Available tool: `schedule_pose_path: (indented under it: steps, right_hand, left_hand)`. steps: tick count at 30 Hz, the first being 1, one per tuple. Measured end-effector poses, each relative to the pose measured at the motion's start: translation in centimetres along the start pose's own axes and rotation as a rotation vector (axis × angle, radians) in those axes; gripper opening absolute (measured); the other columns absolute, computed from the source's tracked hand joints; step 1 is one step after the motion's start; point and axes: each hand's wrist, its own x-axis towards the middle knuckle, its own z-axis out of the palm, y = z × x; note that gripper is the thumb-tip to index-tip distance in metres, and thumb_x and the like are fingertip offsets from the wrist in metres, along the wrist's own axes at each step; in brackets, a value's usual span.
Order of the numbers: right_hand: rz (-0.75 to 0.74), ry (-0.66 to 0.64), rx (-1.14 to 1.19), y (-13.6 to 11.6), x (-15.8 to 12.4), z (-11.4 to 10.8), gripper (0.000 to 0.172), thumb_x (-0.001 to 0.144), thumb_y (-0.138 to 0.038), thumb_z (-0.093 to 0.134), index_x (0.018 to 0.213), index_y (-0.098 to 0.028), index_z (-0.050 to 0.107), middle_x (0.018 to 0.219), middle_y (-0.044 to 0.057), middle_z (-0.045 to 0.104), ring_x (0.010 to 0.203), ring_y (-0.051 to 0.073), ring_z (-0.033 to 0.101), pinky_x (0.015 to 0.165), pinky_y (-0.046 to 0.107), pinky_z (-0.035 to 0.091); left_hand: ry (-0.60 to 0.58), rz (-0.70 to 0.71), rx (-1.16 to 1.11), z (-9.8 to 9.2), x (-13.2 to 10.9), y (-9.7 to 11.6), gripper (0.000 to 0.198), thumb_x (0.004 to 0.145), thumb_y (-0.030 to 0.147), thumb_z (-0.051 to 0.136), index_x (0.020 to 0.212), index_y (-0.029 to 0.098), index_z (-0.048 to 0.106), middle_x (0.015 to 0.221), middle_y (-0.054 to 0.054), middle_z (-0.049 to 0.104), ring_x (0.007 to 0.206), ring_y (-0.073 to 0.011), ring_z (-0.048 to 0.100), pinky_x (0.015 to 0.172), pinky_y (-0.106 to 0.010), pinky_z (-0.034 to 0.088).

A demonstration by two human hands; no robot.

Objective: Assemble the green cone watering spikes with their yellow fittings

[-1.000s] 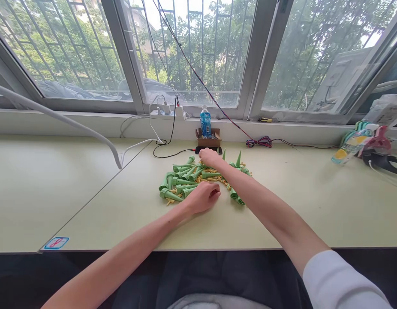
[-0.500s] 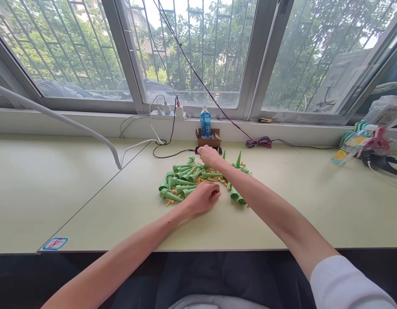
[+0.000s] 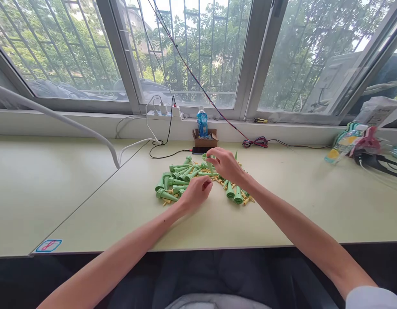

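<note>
My right hand [image 3: 227, 164] is closed on the wide end of a green plastic cone spike [image 3: 210, 167], whose narrow end points down over the pile. My left hand [image 3: 196, 191] is at the near side of the heap with its fingers curled; what they hold, if anything, is hidden. Around both hands lies a loose heap of green hollow spikes [image 3: 173, 181], several tipped on their sides. Small yellow plastic pieces [image 3: 248, 199] are scattered among and under them. More green spikes [image 3: 238, 196] lie below my right wrist, their wide ends facing me.
Behind the heap are a black phone [image 3: 199, 150] on a cable and a small cardboard box [image 3: 206, 140] with a blue-labelled bottle [image 3: 202, 123]. A bundled wire [image 3: 259, 142] lies toward the window. At right sit a bottle with yellow [image 3: 338, 153] and a black strap [image 3: 383, 165].
My right hand has come back from the far edge of the heap, nearer me, and a green spike now shows in its fingers. The left hand stays low beside the heap.
</note>
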Motion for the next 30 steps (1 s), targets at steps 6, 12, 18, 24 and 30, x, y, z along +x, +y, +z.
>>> schedule_pose_path:
  steps: [6, 12, 18, 24, 30]
  right_hand:
    - [0.100, -0.012, 0.054, 0.9, -4.1, 0.3, 0.019, 0.098, -0.031, 0.044, 0.095, -0.018, 0.059, 0.097, 0.006, 0.063, 0.069, 0.012, 0.053, 0.066, 0.022, 0.039]
    - [0.161, -0.112, -0.008, 0.4, -5.3, 0.5, 0.026, 0.099, -0.037, 0.041, 0.102, -0.018, 0.059, 0.095, 0.006, 0.063, 0.069, 0.012, 0.053, 0.069, 0.022, 0.040]
    - [0.166, -0.087, 0.047, 0.4, -5.2, 0.4, 0.025, 0.098, -0.037, 0.044, 0.100, -0.018, 0.059, 0.092, 0.004, 0.064, 0.061, 0.010, 0.049, 0.067, 0.022, 0.039]
    - [0.184, -0.111, 0.083, 0.2, -5.3, 0.6, 0.023, 0.097, -0.036, 0.046, 0.099, -0.019, 0.062, 0.089, 0.003, 0.066, 0.060, 0.010, 0.047, 0.067, 0.022, 0.039]
    - [0.230, -0.148, 0.092, 0.0, -5.2, 0.4, 0.025, 0.098, -0.039, 0.044, 0.106, -0.021, 0.059, 0.096, 0.003, 0.068, 0.058, 0.010, 0.049, 0.065, 0.022, 0.040]
  left_hand:
    - [0.135, -0.107, -0.135, -0.5, 0.4, 0.2, 0.021, 0.094, 0.035, 0.040, 0.085, 0.019, 0.049, 0.071, -0.001, 0.057, 0.059, -0.0138, 0.053, 0.057, -0.026, 0.040]
    - [0.067, -0.089, -0.273, -0.9, 0.3, 0.8, 0.028, 0.093, 0.039, 0.046, 0.112, 0.019, 0.044, 0.084, -0.002, 0.058, 0.053, -0.0082, 0.050, 0.051, -0.021, 0.041]
    - [-0.024, -0.020, -0.305, -1.0, 0.2, 1.0, 0.036, 0.092, 0.035, 0.048, 0.124, 0.021, 0.040, 0.088, -0.002, 0.060, 0.053, -0.0065, 0.050, 0.051, -0.019, 0.043]
    - [-0.080, -0.018, -0.268, -0.8, 0.2, 1.0, 0.036, 0.090, 0.033, 0.050, 0.124, 0.020, 0.043, 0.088, -0.002, 0.061, 0.053, -0.0066, 0.048, 0.051, -0.020, 0.043]
    - [-0.061, -0.066, -0.264, -0.8, 0.3, 0.7, 0.035, 0.088, 0.034, 0.052, 0.120, 0.020, 0.047, 0.082, -0.001, 0.060, 0.051, -0.0074, 0.050, 0.051, -0.022, 0.044]
